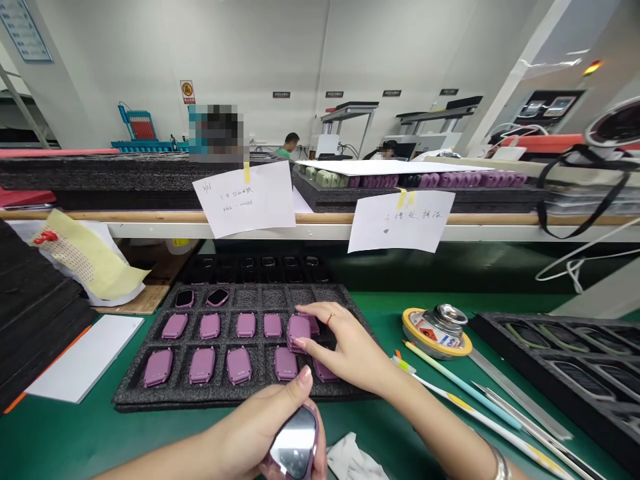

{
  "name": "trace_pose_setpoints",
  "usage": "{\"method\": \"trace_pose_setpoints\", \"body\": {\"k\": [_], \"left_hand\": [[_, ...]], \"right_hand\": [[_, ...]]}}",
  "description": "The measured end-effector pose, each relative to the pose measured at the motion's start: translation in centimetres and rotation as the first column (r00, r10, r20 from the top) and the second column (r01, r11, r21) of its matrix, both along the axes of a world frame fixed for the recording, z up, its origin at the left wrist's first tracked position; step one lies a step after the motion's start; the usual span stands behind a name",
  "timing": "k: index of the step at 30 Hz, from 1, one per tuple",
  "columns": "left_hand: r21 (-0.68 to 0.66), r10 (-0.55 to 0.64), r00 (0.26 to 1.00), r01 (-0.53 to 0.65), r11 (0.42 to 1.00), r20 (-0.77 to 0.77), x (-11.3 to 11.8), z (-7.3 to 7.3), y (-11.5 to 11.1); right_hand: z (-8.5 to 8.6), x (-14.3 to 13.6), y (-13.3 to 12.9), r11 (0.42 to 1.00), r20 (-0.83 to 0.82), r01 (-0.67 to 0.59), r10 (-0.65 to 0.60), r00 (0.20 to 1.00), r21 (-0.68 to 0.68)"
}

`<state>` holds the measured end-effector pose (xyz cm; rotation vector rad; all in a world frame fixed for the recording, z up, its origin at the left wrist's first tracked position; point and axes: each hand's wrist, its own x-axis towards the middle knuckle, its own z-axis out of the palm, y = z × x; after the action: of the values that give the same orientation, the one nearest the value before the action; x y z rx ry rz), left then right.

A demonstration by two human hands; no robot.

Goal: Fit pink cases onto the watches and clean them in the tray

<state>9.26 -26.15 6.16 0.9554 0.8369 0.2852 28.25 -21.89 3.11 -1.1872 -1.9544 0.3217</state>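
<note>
My left hand (285,420), low in the middle of the head view, is closed around a smartwatch (296,443) with a shiny mirror-like face turned up. Over the right part of a black foam tray (210,399), my right hand (345,350) pinches a purple watch case (299,330) between thumb and fingers. It hides part of the cases behind it. Several more purple cases lie back up in the tray's pockets, such as a case (239,365) in the front row. Two watches (217,297) with dark faces sit in the back row.
A white cloth (354,459) lies by my left hand. At right are a yellow-rimmed round tin (437,332), pens (463,383), a metal ruler (520,393) and another foam tray (560,353). A shelf edge (320,231) with hanging paper notes crosses behind. White sheets (87,357) lie left.
</note>
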Motion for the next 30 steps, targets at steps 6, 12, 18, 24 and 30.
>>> {"method": "trace_pose_setpoints", "body": {"k": [6, 12, 18, 24, 30], "left_hand": [[-0.005, 0.215, 0.946, -0.221, 0.975, 0.243, -0.7, -0.1, 1.3], [-0.255, 0.391, 0.823, -0.308, 0.917, 0.412, -0.9, -0.3, 1.4], [-0.285, 0.391, 0.793, -0.284, 0.915, 0.466, -0.8, 0.0, 1.1], [-0.231, 0.348, 0.845, -0.273, 0.934, 0.407, -0.9, 0.2, 0.6], [-0.197, 0.332, 0.838, -0.272, 0.942, 0.434, -1.0, 0.9, 0.5]], "right_hand": [[3.3, -1.4, -3.4, 0.980, -0.061, -0.156, 0.165, 0.984, 0.124], [4.5, -3.0, -5.9, 0.964, 0.064, -0.212, 0.204, 0.977, 0.159], [4.6, -3.1, -5.5, 0.962, -0.070, -0.181, 0.199, 0.977, 0.207], [5.0, -2.2, -5.4, 0.954, -0.482, 0.021, 0.131, 0.866, 0.298], [5.1, -1.6, -5.4, 0.965, -0.529, 0.031, 0.116, 0.840, 0.260]]}}
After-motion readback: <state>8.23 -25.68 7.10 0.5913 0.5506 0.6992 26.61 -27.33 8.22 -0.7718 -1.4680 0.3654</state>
